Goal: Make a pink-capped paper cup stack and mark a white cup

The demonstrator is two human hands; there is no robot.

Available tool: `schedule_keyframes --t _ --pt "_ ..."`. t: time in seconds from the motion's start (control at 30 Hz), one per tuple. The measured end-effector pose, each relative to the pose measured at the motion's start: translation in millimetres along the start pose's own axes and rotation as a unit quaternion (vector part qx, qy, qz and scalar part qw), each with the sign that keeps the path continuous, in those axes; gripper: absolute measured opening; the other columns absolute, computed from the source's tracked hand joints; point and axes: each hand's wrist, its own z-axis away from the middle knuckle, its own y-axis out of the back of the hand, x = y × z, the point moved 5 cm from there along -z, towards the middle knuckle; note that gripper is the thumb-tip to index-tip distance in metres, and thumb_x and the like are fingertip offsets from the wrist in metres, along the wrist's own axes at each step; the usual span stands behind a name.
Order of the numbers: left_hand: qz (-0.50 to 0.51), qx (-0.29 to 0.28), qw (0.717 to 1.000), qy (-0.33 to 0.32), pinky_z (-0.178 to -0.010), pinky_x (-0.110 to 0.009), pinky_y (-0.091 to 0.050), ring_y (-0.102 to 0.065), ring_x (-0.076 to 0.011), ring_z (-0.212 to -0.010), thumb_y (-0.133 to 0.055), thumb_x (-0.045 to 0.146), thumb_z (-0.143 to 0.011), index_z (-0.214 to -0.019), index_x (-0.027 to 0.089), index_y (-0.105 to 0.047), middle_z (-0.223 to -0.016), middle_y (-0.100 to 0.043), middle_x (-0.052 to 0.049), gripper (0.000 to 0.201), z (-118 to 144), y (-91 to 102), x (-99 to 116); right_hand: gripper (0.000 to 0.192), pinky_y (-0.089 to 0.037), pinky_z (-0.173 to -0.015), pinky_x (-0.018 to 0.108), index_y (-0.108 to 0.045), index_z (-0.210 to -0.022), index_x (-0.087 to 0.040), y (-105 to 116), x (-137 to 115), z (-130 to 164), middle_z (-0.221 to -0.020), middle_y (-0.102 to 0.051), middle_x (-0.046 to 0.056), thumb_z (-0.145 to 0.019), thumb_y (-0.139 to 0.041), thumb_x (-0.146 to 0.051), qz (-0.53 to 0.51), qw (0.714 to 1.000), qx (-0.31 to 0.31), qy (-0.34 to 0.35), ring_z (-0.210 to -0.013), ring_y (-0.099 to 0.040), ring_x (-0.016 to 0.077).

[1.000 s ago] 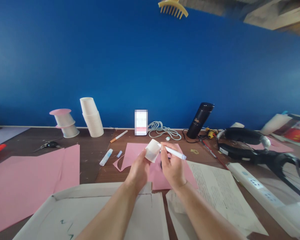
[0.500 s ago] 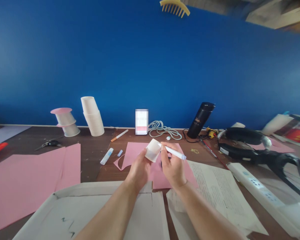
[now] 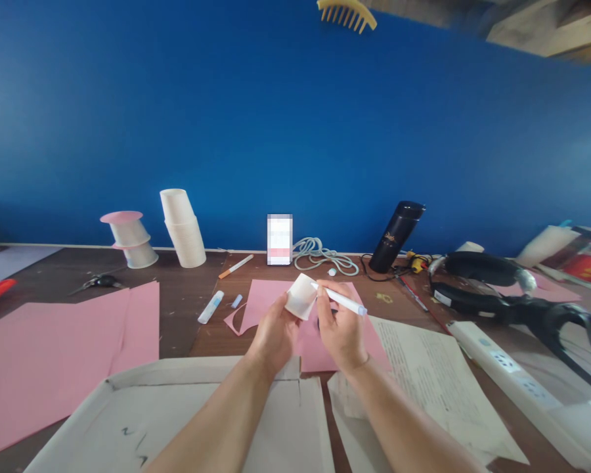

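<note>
paper cup: in left hand | marker: in right hand

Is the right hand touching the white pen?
Touching. The head view shows the right hand gripping the white pen, with its fingers pressed against the barrel near the tip.

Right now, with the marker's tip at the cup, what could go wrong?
The white marker's tip sits near the edge of the white paper cup, so it could slip off and mark the pink paper below. The left hand holds the cup in the air, so it might turn or dent if the right hand presses hard.
</note>
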Motion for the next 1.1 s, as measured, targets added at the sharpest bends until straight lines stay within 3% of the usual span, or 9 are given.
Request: schedule_keyframes --t 1.1 --pt "0.034 0.026 0.998 0.050 -0.083 -0.030 -0.048 -0.063 -0.0212 -0.097 -0.049 0.027 -0.086 -0.106 0.011 -0.063 -0.105 -0.069 -0.011 0.029 2.8 2.0 0.8 0.015 -0.053 -0.075 0.034 -0.061 -0.097 -0.019 -1.4 0.4 0.9 -0.093 -0.064 0.008 -0.088 -0.050 -0.024 0.004 1.000 0.003 0.004 -0.088 -0.061 0.0199"
